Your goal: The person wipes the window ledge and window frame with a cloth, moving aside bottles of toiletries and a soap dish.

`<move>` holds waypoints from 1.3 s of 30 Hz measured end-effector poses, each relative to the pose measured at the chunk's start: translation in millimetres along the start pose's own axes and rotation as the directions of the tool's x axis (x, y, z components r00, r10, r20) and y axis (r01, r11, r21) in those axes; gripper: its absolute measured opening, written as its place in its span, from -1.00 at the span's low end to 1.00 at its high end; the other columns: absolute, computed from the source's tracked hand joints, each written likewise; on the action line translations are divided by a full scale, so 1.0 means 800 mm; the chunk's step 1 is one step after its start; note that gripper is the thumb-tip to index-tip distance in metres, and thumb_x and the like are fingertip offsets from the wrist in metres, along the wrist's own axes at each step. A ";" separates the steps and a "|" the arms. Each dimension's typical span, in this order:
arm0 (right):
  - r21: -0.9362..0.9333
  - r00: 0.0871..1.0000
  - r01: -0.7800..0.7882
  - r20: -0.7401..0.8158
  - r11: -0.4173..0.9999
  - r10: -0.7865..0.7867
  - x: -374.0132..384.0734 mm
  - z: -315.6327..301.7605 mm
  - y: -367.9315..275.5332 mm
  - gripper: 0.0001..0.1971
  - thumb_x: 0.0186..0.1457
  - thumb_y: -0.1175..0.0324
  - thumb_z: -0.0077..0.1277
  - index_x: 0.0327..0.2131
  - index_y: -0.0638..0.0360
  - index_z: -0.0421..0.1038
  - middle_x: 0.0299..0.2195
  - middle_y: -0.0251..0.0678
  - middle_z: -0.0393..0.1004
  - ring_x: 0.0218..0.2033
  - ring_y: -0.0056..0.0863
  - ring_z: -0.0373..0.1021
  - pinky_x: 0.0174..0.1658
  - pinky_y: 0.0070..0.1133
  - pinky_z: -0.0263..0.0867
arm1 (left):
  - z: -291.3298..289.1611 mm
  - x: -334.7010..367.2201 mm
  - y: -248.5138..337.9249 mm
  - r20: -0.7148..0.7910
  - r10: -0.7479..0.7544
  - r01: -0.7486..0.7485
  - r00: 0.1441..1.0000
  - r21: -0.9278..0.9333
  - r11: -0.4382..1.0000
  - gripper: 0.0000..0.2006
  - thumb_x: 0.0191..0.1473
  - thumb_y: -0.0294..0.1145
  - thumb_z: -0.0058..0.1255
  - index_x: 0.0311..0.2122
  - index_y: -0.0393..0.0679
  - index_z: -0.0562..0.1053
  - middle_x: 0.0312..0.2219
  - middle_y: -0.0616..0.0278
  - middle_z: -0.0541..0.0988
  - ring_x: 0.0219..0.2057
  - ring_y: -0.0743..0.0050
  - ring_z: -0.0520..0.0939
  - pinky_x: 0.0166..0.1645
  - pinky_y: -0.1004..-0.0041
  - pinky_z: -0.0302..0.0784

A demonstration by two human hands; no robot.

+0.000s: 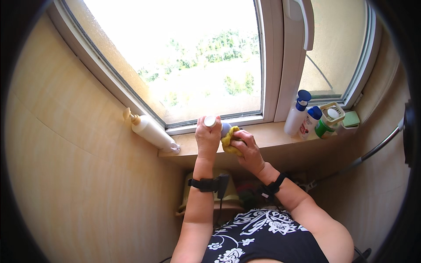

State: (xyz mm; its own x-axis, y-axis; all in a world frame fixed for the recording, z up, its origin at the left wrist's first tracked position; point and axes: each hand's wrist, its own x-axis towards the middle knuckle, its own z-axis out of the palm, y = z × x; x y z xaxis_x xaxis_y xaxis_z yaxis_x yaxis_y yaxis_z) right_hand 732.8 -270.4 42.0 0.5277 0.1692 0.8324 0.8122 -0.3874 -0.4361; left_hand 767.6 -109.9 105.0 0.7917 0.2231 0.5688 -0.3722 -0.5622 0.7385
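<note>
My left hand (206,140) is closed around a small pale blue bottle (225,129) with a white cap (211,121). The bottle lies tilted sideways in it, just above the window sill (188,143). A crumpled yellow cloth (230,144) is gripped in my right hand (250,152) and pressed against the bottle's right end. My left fingers and the cloth hide much of the bottle. Black straps sit on both my wrists, a small dark box on the left one.
On the left of the sill stands a cream pump bottle (151,132). At the right are a white bottle with a blue top (296,118), a smaller bottle (309,124), a green container (325,129) and a green sponge (351,119). Below is a beige basin (228,197); a shower hose (372,153) hangs right.
</note>
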 end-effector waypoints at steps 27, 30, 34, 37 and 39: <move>-0.006 0.947 -0.279 0.165 0.960 0.276 -0.017 0.022 0.070 -0.39 -0.15 0.66 -0.03 0.09 0.15 0.32 0.04 -0.04 0.38 0.15 -0.03 0.24 0.23 -0.31 0.18 | -0.037 -0.012 -0.012 0.162 -0.155 0.198 0.974 -0.292 0.936 -0.89 0.15 -0.44 0.07 -0.38 -0.18 0.40 -0.53 0.39 0.43 -0.48 0.71 0.39 -0.37 0.60 0.37; -0.108 0.909 -0.333 0.229 0.937 0.349 -0.001 -0.006 0.068 -0.41 -0.14 0.67 -0.05 0.08 0.16 0.36 0.03 -0.04 0.41 0.15 -0.06 0.25 0.23 -0.35 0.19 | -0.040 -0.016 -0.008 0.126 -0.142 0.164 0.982 -0.191 0.968 -0.87 0.10 -0.43 0.10 -0.36 -0.22 0.40 -0.52 0.29 0.44 -0.46 0.60 0.42 -0.31 0.50 0.42; -0.196 0.881 -0.325 0.293 0.925 0.372 -0.009 0.009 0.065 -0.46 -0.09 0.57 -0.08 0.07 0.11 0.41 0.07 -0.17 0.41 0.13 -0.17 0.29 0.23 -0.38 0.17 | -0.021 -0.010 -0.022 0.102 -0.085 0.107 0.991 -0.230 0.967 -0.88 0.07 -0.47 0.09 -0.40 -0.24 0.39 -0.48 0.20 0.46 -0.44 0.46 0.47 -0.28 0.43 0.44; -0.362 0.877 -0.204 0.345 0.910 0.334 -0.031 -0.015 0.077 -0.40 -0.18 0.61 -0.02 0.07 0.12 0.42 0.05 -0.18 0.44 0.14 -0.17 0.28 0.25 -0.38 0.17 | -0.012 -0.008 -0.019 0.059 -0.018 0.032 0.998 -0.238 0.971 -0.87 0.06 -0.49 0.09 -0.41 -0.25 0.38 -0.48 0.15 0.45 -0.44 0.35 0.49 -0.27 0.40 0.45; -0.391 0.909 -0.135 0.317 0.910 0.270 -0.044 -0.040 0.081 -0.45 -0.20 0.63 -0.02 -0.02 0.13 0.47 0.02 -0.20 0.47 0.12 -0.20 0.30 0.23 -0.40 0.20 | -0.010 -0.009 -0.010 0.022 -0.030 0.033 0.999 -0.200 0.979 -0.87 0.05 -0.50 0.09 -0.42 -0.26 0.38 -0.48 0.13 0.45 -0.44 0.31 0.49 -0.25 0.37 0.45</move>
State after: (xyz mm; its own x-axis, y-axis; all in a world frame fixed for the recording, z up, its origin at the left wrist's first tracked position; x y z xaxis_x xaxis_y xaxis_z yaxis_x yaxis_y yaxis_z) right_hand 759.0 -330.6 -4.3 0.7782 0.3361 0.5305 0.5712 -0.7300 -0.3753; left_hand 761.0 -101.0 97.7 0.8128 0.2220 0.5385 -0.4351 -0.3833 0.8147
